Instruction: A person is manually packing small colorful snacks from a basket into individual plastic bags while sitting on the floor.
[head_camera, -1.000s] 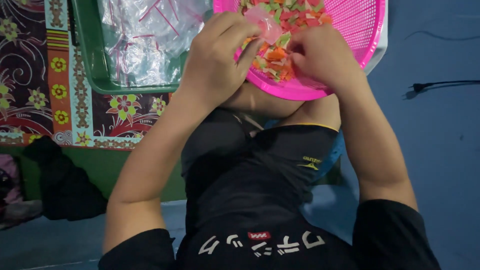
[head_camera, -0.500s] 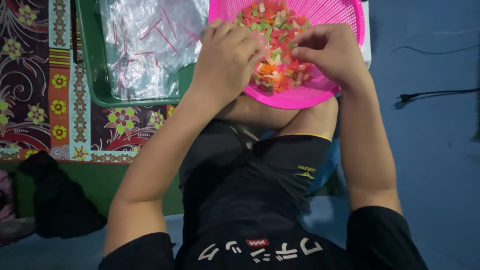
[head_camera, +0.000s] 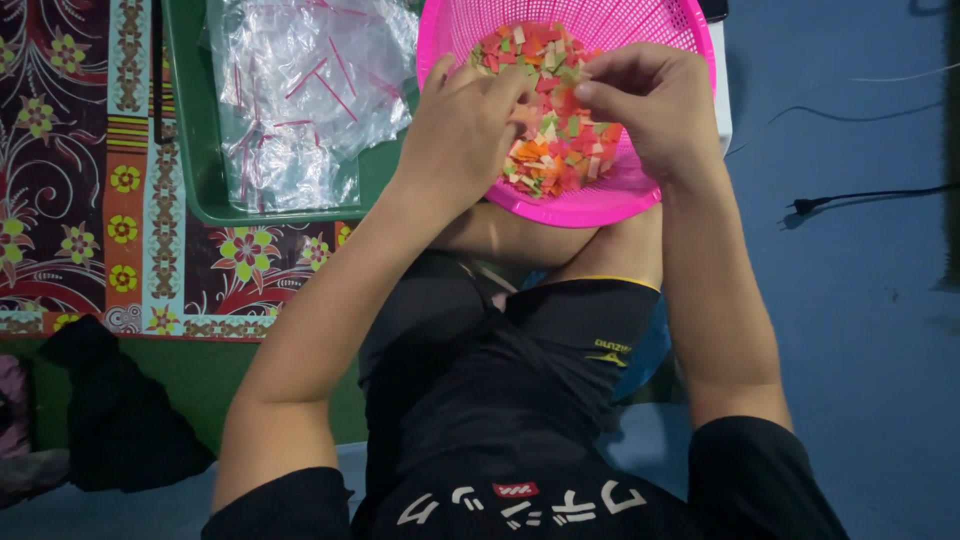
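The pink basket (head_camera: 640, 195) rests on the person's raised knees, at the far middle of the scene, and it holds a heap of small coloured chips (head_camera: 550, 150) in red, orange, green and cream. Both hands are over this heap. The left hand (head_camera: 465, 125) comes in from the left side; its fingers are curled down onto the chips, but its grip is turned away from the camera, so I cannot tell if it is narrow on something or only resting. The right hand (head_camera: 650, 110) comes from the right side with its fingers bent and its fingertips pinched close together, just above the chips; if it holds anything between them, it is too small to see.

The heap lies directly under and between the two grips, a little nearer to the person than the fingertips. Both hands are about equally close to it, and their fingertips almost meet over the middle of the basket.

To the left, just beside the basket, a green tray (head_camera: 195, 160) lies on a patterned mat (head_camera: 90, 200) and carries clear plastic bags (head_camera: 300, 90) with thin red strips. This tray is nearer to the left hand.
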